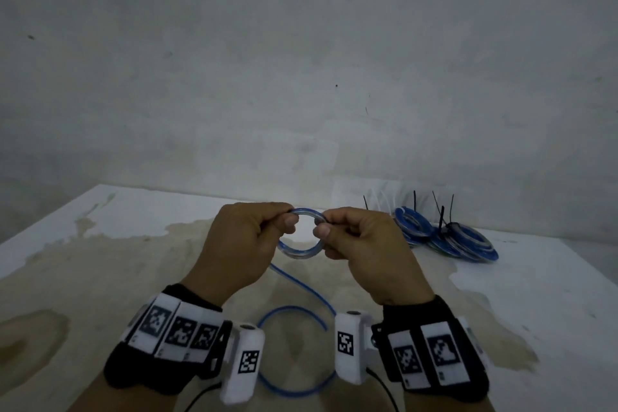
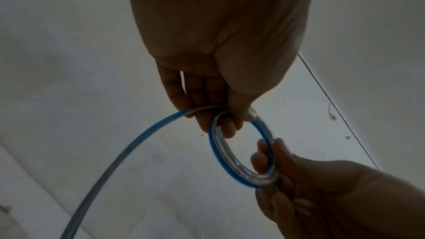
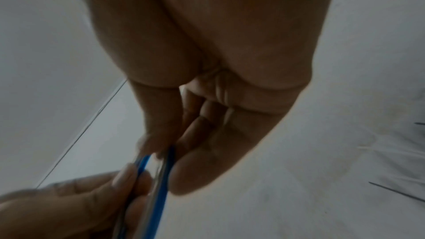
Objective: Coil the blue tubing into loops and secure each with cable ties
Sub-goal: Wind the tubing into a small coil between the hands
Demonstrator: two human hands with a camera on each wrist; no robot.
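Observation:
A small coil of blue tubing (image 1: pixel 302 252) hangs in the air between both hands above the table. My left hand (image 1: pixel 247 241) pinches its left side with thumb and fingers. My right hand (image 1: pixel 354 241) pinches the right side. In the left wrist view the coil (image 2: pixel 218 154) shows as a tight ring of several turns, with the left fingers (image 2: pixel 227 128) hooked through it. A loose tail of tubing (image 1: pixel 301 311) drops from the coil and curls into a wide loop on the table near my wrists. The right wrist view shows the coil (image 3: pixel 161 179) edge-on between both hands.
Several finished blue coils (image 1: pixel 448 237) with black cable ties standing up lie at the back right of the white, stained table (image 1: pixel 100 261). Pale loose cable ties (image 1: pixel 381 201) lie behind them. A grey wall rises just behind the table.

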